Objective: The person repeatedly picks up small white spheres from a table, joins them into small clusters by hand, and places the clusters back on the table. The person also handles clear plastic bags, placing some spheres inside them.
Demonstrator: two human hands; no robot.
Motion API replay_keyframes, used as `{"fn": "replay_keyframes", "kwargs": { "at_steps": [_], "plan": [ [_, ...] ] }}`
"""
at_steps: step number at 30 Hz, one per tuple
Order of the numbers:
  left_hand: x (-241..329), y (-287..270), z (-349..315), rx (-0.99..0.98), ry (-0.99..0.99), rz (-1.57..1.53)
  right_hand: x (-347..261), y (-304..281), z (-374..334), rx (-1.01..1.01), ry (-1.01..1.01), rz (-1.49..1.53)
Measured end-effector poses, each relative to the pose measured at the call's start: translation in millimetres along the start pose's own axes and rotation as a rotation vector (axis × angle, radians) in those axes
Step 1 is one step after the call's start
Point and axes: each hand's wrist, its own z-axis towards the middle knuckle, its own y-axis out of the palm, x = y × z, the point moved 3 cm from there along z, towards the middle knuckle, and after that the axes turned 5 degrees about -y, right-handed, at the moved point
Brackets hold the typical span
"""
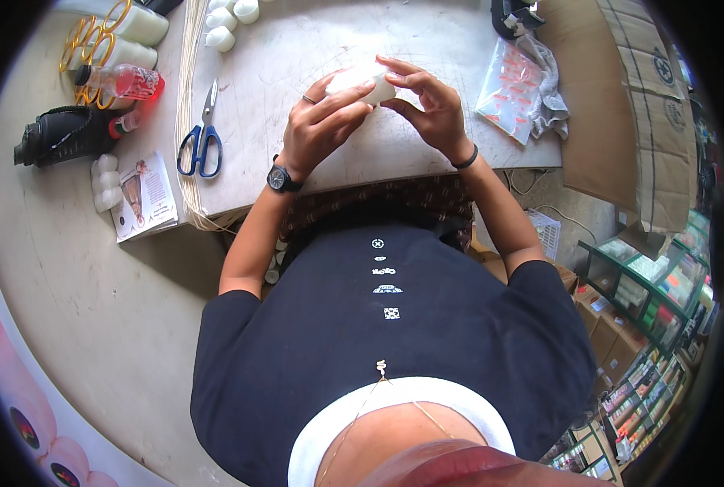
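Observation:
Above the table's near part, a pale white rounded piece of wax, like a candle (360, 82), is held between my two hands. My left hand (321, 122) wraps its fingers along the left and near side. With bent fingers and thumb, my right hand (431, 105) grips the right end; glare hides the candle's fine shape. To the left lie blue-handled scissors (202, 146), blades slightly apart and pointing away. Beside them runs a bundle of long cream strands, like wick cord (186, 97). Several small white rounded candles (221, 37) sit at the far left of the tabletop.
At left stand a red drink bottle (126, 82), a black bottle (62, 136), white cylinders with gold rings (126, 53) and a printed leaflet (147, 199). A plastic bag with red print (508, 89) lies right, near a large cardboard box (597, 105). Green shelving (654, 284) stands beyond.

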Motion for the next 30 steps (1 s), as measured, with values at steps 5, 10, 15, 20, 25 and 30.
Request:
{"fn": "replay_keyframes", "kwargs": {
  "at_steps": [5, 10, 15, 20, 25, 30],
  "plan": [
    [-0.4, -0.6, -0.7, 0.0, -0.019, -0.014, -13.5, -14.6, 7.0, 0.002, -0.017, -0.246],
    [3.3, -1.1, -1.9, -0.007, -0.014, 0.002, 8.3, -133.3, 12.9, 0.631, 0.088, -0.694],
    [0.9, 2.2, -3.8, -0.013, -0.005, -0.01, 60.4, -256.4, 21.0, 0.979, 0.474, -0.409],
    [2.4, 3.1, -2.8, -0.005, -0.019, -0.003, 119.1, -336.7, 36.2, 0.87, 0.771, -0.177],
    [2.1, 1.5, -5.1, -0.013, -0.024, -0.024, 109.4, -338.5, 51.0, 0.846, 0.522, -0.193],
    [3.4, 0.0, -2.9, -0.015, -0.034, -0.004, 50.7, -252.6, 28.9, 0.684, 0.509, -0.662]
  ]
}}
